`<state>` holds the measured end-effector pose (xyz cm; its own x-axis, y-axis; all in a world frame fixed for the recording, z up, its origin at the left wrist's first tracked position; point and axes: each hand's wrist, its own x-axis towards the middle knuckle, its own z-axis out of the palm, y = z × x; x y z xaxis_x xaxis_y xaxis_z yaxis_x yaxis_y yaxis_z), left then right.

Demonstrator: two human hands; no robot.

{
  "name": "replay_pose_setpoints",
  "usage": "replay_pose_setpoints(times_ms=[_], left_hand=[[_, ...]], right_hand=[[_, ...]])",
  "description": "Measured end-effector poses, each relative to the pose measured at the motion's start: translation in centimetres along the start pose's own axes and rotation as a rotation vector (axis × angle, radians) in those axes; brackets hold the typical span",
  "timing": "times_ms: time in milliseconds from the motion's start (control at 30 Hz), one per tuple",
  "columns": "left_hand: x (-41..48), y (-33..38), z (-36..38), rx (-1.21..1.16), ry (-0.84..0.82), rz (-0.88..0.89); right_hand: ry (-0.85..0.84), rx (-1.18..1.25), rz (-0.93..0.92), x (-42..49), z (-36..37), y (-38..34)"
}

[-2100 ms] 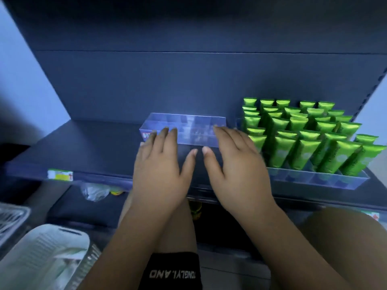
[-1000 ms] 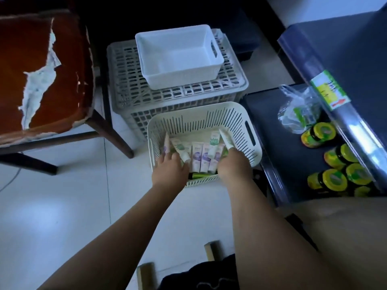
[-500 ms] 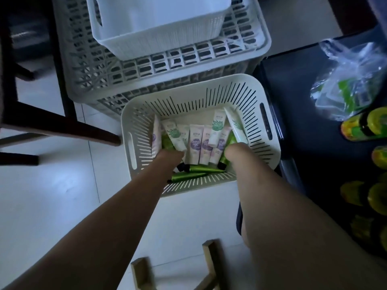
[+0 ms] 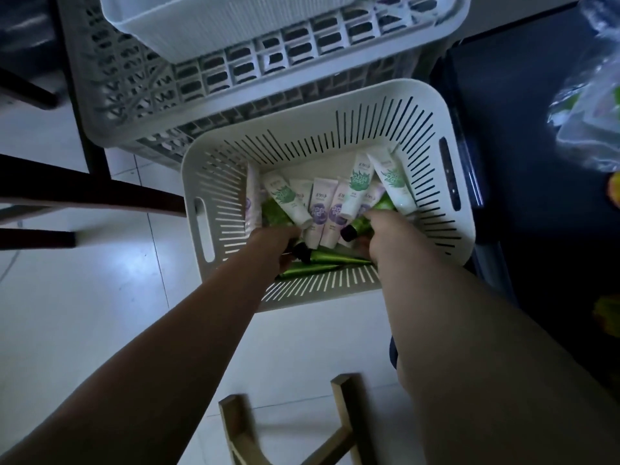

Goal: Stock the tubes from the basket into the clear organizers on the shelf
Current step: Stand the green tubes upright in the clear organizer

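Tubes [image 4: 322, 209] lie in the basket [image 4: 214, 182] at twelve o'clock. Left hand [image 4: 273, 241] grips the lower green tube [image 4: 335, 258], right hand [image 4: 385, 236] the upper green tube [image 4: 364, 226].

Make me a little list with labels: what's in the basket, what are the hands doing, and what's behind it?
Basket: white, slotted, on the floor
Inside: white tubes with green or purple pictures; green tubes with black caps
Left hand: in among the tubes, fingers hidden
Right hand: gripping a green tube
Behind: grey crate with a white bin on top
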<state>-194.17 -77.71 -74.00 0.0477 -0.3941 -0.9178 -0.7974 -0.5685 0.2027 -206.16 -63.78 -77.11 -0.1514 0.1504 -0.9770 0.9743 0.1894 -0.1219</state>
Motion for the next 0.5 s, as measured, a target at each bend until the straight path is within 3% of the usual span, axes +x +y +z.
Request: replay_pose_setpoints(times_ms=[200,500], left_hand=[[-0.1,-0.8,-1.7,-0.084,-0.046,0.011],[-3.5,-2.4,-5.4,-0.105,-0.101,0.188]], right_hand=[[-0.056,0.064,-0.037,-3.2,-0.6,0.5],[-0.319,0.143,-0.134,-8.2,-1.9,1.2]])
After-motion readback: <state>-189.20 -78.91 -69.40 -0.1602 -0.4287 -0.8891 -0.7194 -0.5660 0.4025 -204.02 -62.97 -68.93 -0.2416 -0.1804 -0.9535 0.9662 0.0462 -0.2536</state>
